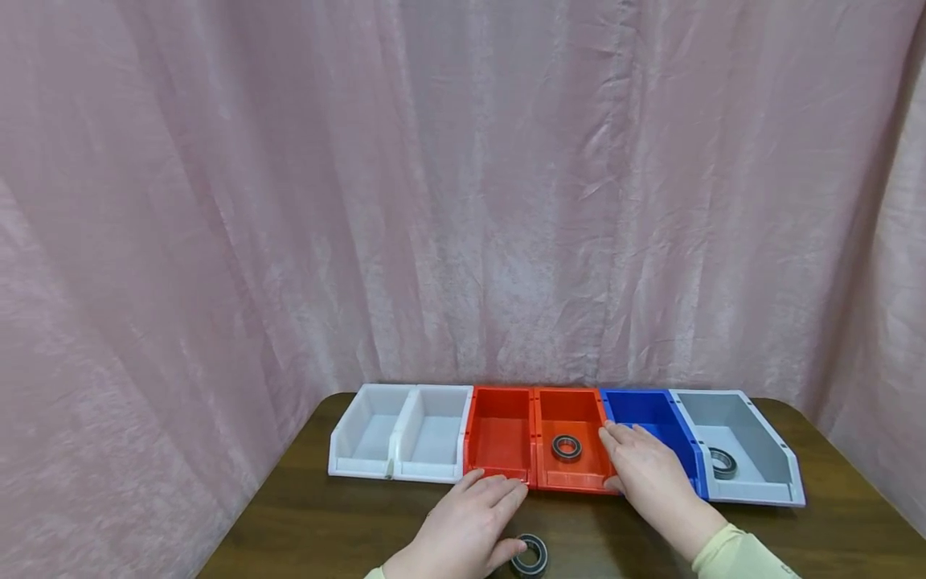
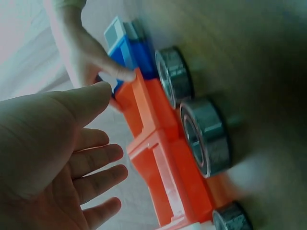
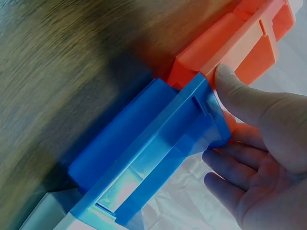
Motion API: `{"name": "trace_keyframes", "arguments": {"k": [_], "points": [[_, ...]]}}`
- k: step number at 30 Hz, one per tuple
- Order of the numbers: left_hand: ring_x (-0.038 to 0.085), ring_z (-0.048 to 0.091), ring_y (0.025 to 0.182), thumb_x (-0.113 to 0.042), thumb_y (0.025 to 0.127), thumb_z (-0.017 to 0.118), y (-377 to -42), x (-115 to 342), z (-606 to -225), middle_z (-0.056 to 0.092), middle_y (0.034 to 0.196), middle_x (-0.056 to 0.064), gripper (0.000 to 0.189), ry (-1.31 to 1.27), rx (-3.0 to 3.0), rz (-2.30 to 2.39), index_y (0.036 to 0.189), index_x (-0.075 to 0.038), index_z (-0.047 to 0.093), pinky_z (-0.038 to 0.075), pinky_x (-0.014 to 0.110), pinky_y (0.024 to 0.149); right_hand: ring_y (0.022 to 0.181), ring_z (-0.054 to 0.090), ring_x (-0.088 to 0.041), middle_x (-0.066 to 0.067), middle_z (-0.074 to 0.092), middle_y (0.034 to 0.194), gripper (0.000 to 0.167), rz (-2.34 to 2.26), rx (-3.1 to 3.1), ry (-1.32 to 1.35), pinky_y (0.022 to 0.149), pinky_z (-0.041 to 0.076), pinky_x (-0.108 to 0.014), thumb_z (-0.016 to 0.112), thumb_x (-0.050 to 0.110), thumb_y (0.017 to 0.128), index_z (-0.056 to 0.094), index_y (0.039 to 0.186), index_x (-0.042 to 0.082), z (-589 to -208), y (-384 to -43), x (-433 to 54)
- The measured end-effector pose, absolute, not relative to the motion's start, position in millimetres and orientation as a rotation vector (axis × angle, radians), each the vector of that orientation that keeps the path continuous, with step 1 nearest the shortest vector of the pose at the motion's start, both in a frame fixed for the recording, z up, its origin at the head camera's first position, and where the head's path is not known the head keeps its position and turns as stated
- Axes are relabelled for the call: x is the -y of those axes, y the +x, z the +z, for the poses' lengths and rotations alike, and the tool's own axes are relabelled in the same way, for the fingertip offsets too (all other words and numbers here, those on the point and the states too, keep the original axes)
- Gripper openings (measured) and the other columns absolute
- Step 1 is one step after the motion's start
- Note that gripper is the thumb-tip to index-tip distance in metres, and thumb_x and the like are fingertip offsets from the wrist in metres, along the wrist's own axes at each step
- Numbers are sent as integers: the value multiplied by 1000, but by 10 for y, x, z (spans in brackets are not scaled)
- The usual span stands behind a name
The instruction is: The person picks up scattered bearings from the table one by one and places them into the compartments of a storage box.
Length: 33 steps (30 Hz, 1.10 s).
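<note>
Where bin edges meet, right hand, bearing by left hand, open wood

The left hand faces palm down, fingers loosely extended. The right hand reaches farther forward, thumb apart.

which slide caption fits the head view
Left hand near a bearing, right hand at a red bin and blue bin
</note>
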<state>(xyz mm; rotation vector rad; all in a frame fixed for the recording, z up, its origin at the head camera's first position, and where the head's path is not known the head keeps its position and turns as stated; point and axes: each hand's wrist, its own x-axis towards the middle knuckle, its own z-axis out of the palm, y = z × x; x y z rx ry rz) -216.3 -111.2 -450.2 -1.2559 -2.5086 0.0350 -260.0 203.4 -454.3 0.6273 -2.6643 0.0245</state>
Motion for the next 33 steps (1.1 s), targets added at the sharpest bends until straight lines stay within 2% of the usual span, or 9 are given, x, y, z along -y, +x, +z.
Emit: {"name": "trace_keyframes", "arguments": {"k": [8, 17, 33], "points": [[20, 64, 137, -57, 105, 70, -2131, 1052, -4648, 69, 148, -2, 63, -1366, 2446, 191, 150, -14, 67, 52, 44, 115, 127, 69, -44, -27, 71, 138, 68, 18, 2681, 597, 110, 55, -56, 100, 26, 79, 74, 132, -8, -4544, -2576, -2053], [18, 61, 142, -61, 108, 58, -2111, 1009, -4781, 65, 154, -5, 63, -1452, 2414, 329, 154, -19, 65, 53, 44, 114, 127, 69, -46, -27, 70, 139, 70, 43, 2730, 559, 110, 55, -58, 100, 27, 80, 73, 134, -8, -4539, -2564, -2036], [17, 60, 142, -64, 108, 54, -2101, 1034, -4856, 64, 155, -8, 64, -1410, 2476, 353, 156, -22, 63, 54, 44, 112, 126, 69, -45, -27, 71, 138, 71, 53, 2675, 589, 110, 55, -57, 101, 24, 78, 73, 134, -8, -4551, -2577, -1981]]}}
